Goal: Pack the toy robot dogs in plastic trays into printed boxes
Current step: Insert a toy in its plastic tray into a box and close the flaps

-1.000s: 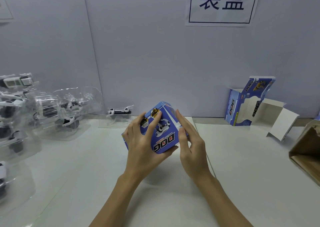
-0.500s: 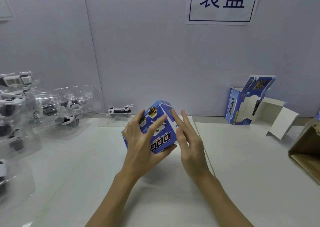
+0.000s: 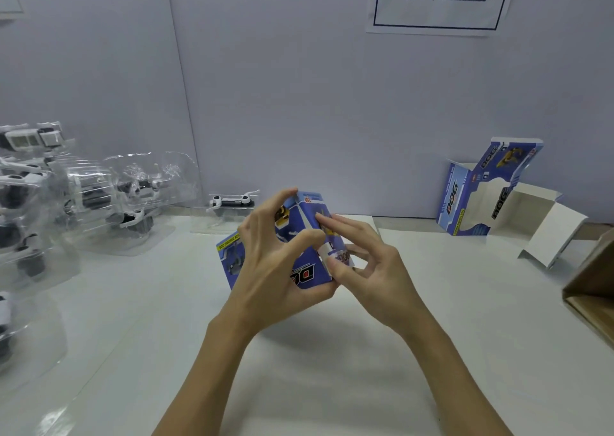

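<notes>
A: Why is the box [image 3: 300, 253] tilted above the bench [image 3: 332, 352]?
B: Left hand [image 3: 265, 269] wraps it steady; right hand [image 3: 372, 266] pinches its edge, likely closing a flap.

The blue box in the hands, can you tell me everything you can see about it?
The blue box looks like printed cardboard, with the letters DOG, a yellow strip of text on one side and a yellow picture on another. It looks closed and is held tilted, lifted off the white table, in the middle of the view. The left hand grips it with spread fingers. The right hand touches its right side with fingertips and thumb. What is inside is hidden.
</notes>
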